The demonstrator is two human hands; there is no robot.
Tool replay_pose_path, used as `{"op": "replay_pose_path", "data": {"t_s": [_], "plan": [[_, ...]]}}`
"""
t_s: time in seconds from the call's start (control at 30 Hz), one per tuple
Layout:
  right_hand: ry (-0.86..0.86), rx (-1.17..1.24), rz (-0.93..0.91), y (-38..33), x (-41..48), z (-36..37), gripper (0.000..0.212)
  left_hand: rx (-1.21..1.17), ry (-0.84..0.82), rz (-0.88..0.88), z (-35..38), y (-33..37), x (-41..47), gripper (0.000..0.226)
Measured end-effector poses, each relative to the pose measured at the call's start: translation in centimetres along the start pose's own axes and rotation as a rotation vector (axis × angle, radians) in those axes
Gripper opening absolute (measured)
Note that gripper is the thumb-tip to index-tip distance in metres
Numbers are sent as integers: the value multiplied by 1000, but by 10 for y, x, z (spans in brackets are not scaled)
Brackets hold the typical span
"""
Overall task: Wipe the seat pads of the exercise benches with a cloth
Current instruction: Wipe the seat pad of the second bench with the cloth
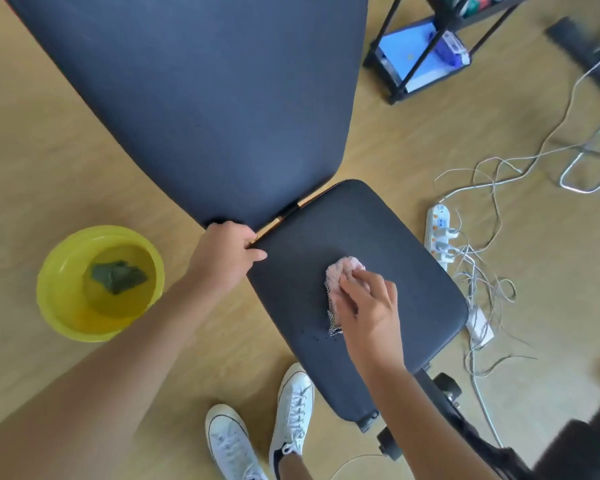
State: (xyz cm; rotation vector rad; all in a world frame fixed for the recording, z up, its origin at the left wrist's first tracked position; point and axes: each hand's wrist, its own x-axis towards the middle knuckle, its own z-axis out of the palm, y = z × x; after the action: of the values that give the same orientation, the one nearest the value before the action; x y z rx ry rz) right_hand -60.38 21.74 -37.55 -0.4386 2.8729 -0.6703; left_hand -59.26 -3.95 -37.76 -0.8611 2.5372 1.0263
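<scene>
the right hand [368, 306] lies flat with bent fingers on a pink cloth [342, 278] and presses it on the middle of the black seat pad [378, 237]; a checked corner of the cloth sticks out at 7 o'clock from the hand. the left hand [227, 254] grips the edge of the pad at 10 o'clock, near the hinge gap, with fingers curled over the edge and the thumb on top, i think to keep the bench steady.

the step in hand looks like the wiping of this seat pad. small dark drops are near the cloth at 7 o'clock, so the next move probably needs strokes toward the near end and the edges.

at 12 o'clock rises the long back pad [205, 98]. at 9 o'clock, on the wooden floor [32, 150], a yellow basin [59, 306] holds water and a dark cloth [118, 277]. at 3 o'clock lie a power strip [437, 233] and tangled white cables [492, 188].

the bench frame is mostly hidden under the pads, and no other bench is clearly in view.
</scene>
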Motion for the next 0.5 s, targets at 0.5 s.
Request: {"op": "replay_pose_path", "data": {"t_s": [0.5], "plan": [[317, -43, 253, 52, 25, -18, 22, 50, -25, 2, 1, -1, 13, 37]]}}
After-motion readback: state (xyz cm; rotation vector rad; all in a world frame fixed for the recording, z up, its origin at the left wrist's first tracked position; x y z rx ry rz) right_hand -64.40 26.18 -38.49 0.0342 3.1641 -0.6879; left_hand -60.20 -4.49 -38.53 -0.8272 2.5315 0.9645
